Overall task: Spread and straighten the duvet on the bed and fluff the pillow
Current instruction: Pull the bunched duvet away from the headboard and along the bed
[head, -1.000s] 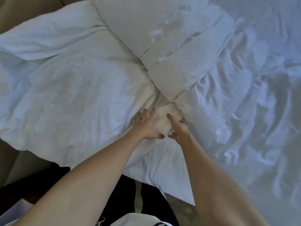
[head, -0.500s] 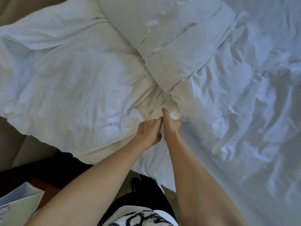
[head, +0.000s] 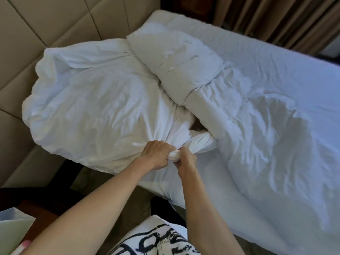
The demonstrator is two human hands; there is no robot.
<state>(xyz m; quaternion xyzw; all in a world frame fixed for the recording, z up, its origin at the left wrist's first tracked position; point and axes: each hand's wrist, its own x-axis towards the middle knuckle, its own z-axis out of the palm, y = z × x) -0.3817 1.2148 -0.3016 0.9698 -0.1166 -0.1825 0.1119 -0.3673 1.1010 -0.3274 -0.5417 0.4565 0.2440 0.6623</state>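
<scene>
Gripping hard in the head view, a bunched corner of white fabric point(head: 174, 155) is clenched between both fists at the near edge of the bed point(head: 276, 57): the left hand point(head: 156, 155) is curled over it from the left, the right hand point(head: 185, 160) is closed on it from the right, knuckles nearly touching. From that gather, folds are fanned out into the big puffy mass point(head: 92, 107) piled at the head end against the padded headboard point(head: 55, 21); whether this bulk is the pillow or a heap of duvet cannot be told for certain. A second, folded cushiony piece point(head: 176, 63) is laid across the middle, and the rumpled duvet point(head: 266, 126) is sprawled over the right half of the mattress. Soft and light is how this bedding is judged to handle, limp, with no stiffness at all, so it will sag wherever it is not supported. A slick cotton cover can be expected to slip through a loose hold, so a full fistful at a corner or seam is the sensible purchase. Curtains point(head: 276, 17) are hung behind the far side.
</scene>
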